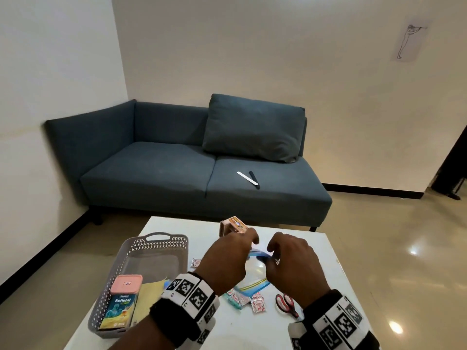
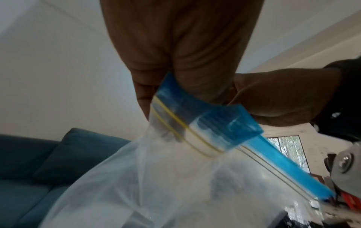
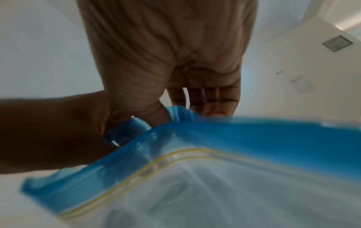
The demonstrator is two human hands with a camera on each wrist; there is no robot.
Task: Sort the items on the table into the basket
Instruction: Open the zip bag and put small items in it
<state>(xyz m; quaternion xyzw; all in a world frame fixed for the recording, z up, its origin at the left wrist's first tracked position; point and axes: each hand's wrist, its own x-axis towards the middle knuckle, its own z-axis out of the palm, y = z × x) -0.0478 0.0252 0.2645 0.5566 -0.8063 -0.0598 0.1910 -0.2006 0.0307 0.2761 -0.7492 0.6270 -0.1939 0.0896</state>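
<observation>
A clear zip bag (image 1: 254,274) with a blue top strip hangs above the white table (image 1: 328,279), held by both hands. My left hand (image 1: 227,258) pinches the blue strip (image 2: 195,111) at one end. My right hand (image 1: 290,258) pinches the same strip (image 3: 136,128) close beside it. The bag's clear body (image 2: 156,185) droops below the hands. A grey perforated basket (image 1: 156,245) stands at the left of the table, holding a pink-lidded box (image 1: 126,284), a Koflet-H carton (image 1: 118,311) and a yellow sheet (image 1: 149,294).
Small red-and-white sachets (image 1: 259,305) and a teal item (image 1: 232,301) lie under the bag. Red-handled scissors (image 1: 288,304) lie at the right. A pink holder with a small box (image 1: 233,226) stands at the table's far side. A blue sofa (image 1: 177,168) is behind.
</observation>
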